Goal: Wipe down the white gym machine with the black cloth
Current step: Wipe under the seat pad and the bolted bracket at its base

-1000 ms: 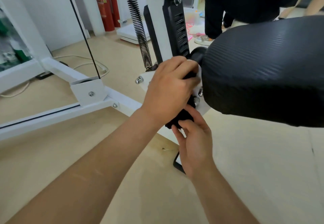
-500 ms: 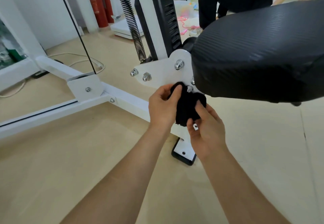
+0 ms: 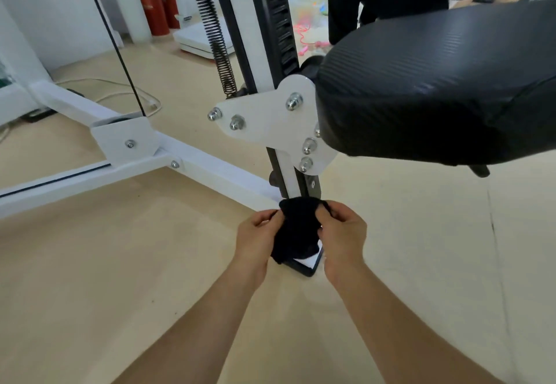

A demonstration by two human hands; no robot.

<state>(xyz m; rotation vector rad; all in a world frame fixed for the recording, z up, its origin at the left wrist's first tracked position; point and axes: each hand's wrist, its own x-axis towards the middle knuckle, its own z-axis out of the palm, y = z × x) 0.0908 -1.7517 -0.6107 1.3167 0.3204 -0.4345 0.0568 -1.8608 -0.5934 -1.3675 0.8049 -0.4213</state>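
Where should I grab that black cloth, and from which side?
Grab the black cloth by its bunched side edges, one hand from each side, as the left hand and right hand pinch it. It is soft and crumpled low by the white post, so two side grips probably keep it spread.

cloth (image 3: 298, 227): I've got it bunched low at the post (image 3: 287, 177) base
left hand (image 3: 255, 237): grips cloth's left side
right hand (image 3: 343, 236): pinches right side
seat (image 3: 436, 89): above right, by bolted plate (image 3: 270, 119)

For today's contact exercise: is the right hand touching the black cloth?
Touching. The head view shows the right hand pinching the black cloth near its top.
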